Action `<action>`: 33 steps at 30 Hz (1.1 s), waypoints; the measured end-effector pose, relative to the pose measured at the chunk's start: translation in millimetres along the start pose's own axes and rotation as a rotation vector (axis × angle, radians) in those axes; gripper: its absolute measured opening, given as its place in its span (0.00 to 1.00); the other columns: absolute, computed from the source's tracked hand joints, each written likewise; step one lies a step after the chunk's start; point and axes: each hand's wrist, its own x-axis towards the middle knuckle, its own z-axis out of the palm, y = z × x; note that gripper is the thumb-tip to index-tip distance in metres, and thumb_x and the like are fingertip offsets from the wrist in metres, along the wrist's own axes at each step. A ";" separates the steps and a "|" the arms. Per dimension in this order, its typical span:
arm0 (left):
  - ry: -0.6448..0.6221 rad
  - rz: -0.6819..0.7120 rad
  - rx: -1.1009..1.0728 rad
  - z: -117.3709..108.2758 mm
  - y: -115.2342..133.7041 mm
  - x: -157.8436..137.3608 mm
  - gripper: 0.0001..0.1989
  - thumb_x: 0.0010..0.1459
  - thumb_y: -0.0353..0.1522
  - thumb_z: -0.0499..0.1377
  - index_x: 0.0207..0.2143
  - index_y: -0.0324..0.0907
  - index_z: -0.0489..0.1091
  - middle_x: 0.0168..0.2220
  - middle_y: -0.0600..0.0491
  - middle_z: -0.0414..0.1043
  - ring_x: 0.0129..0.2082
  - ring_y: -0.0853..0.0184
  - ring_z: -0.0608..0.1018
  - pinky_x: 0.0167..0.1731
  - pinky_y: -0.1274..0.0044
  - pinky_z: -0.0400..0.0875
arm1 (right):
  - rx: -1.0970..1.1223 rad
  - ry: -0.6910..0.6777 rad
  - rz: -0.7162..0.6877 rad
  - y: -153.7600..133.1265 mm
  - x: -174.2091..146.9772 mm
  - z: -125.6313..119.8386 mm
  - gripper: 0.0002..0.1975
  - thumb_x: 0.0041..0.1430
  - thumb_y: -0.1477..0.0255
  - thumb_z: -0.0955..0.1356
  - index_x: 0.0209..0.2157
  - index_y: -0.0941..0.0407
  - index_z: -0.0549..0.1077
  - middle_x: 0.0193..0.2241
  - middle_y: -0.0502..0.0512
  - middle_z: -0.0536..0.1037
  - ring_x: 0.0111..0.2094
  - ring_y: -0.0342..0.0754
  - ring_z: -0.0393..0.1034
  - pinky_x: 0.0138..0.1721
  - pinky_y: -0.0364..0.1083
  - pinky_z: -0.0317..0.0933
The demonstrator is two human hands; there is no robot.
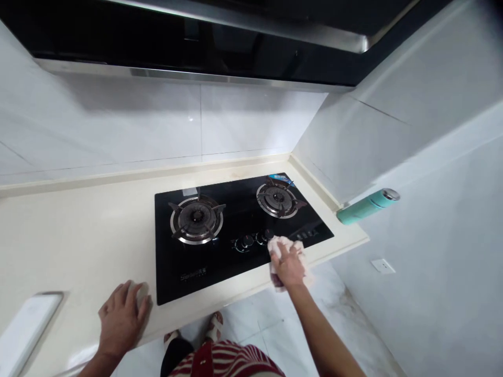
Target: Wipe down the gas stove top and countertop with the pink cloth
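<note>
A pale pink cloth (301, 251) is bunched under my right hand (290, 266), whose fingers press it against the front edge of the black glass gas stove (231, 209). Part of the cloth hangs over the counter's edge. Just left of the cloth are two black control knobs (247, 241). My left hand (122, 317) lies flat on the cream countertop (78, 241), fingers spread, left of the stove's front corner. Nothing is in it. The stove has a left burner (197, 219) and a right burner (278, 198), both with metal pot supports.
A turquoise thermos flask (365, 207) stands at the counter's right end, near the wall. A white flat object (29, 332) lies at the lower left. The dark range hood (188, 47) hangs low over the stove. A wall socket (382, 266) sits at right.
</note>
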 end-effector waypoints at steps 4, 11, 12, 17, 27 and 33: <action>0.020 0.016 -0.005 2.2 -0.8 -0.7 0.23 0.67 0.43 0.46 0.53 0.41 0.70 0.59 0.38 0.65 0.62 0.48 0.64 0.54 0.56 0.62 | 0.159 -0.088 -0.176 -30.3 -53.9 20.7 0.25 0.67 0.56 0.60 0.61 0.49 0.68 0.62 0.64 0.64 0.52 0.57 0.72 0.52 0.55 0.66; 0.034 0.009 -0.019 2.5 -1.1 -3.4 0.22 0.66 0.43 0.48 0.53 0.41 0.70 0.59 0.39 0.66 0.62 0.49 0.65 0.55 0.56 0.62 | 0.765 -0.074 -0.018 -19.9 -29.6 1.3 0.30 0.62 0.50 0.60 0.57 0.55 0.69 0.45 0.59 0.79 0.45 0.54 0.75 0.47 0.51 0.68; 0.035 0.011 -0.021 2.3 -0.9 -3.7 0.22 0.66 0.42 0.48 0.53 0.41 0.70 0.59 0.39 0.66 0.62 0.49 0.65 0.55 0.56 0.62 | 0.766 -0.027 -0.008 -18.3 -17.7 -8.7 0.32 0.61 0.50 0.61 0.58 0.56 0.67 0.45 0.59 0.79 0.44 0.55 0.75 0.46 0.51 0.68; 0.040 0.009 -0.026 3.0 -0.8 -4.6 0.21 0.66 0.43 0.48 0.53 0.42 0.70 0.59 0.39 0.65 0.62 0.50 0.65 0.55 0.57 0.61 | 0.513 0.002 -0.041 -43.8 35.4 -48.3 0.33 0.61 0.49 0.62 0.61 0.52 0.63 0.38 0.57 0.79 0.39 0.56 0.75 0.44 0.52 0.65; 0.044 0.002 -0.046 2.7 -0.3 -5.8 0.21 0.66 0.43 0.49 0.53 0.42 0.70 0.59 0.39 0.66 0.61 0.50 0.65 0.55 0.57 0.61 | 0.224 -0.151 -0.353 -97.8 65.1 -37.3 0.27 0.71 0.59 0.52 0.60 0.57 0.66 0.58 0.61 0.72 0.58 0.50 0.67 0.58 0.48 0.59; 0.037 -0.024 -0.077 2.8 -0.5 -5.2 0.20 0.64 0.42 0.51 0.53 0.46 0.70 0.60 0.41 0.66 0.62 0.51 0.64 0.56 0.57 0.59 | 0.076 -0.165 -0.332 -120.5 50.7 -26.4 0.28 0.70 0.55 0.57 0.61 0.58 0.67 0.58 0.66 0.72 0.63 0.58 0.60 0.62 0.54 0.51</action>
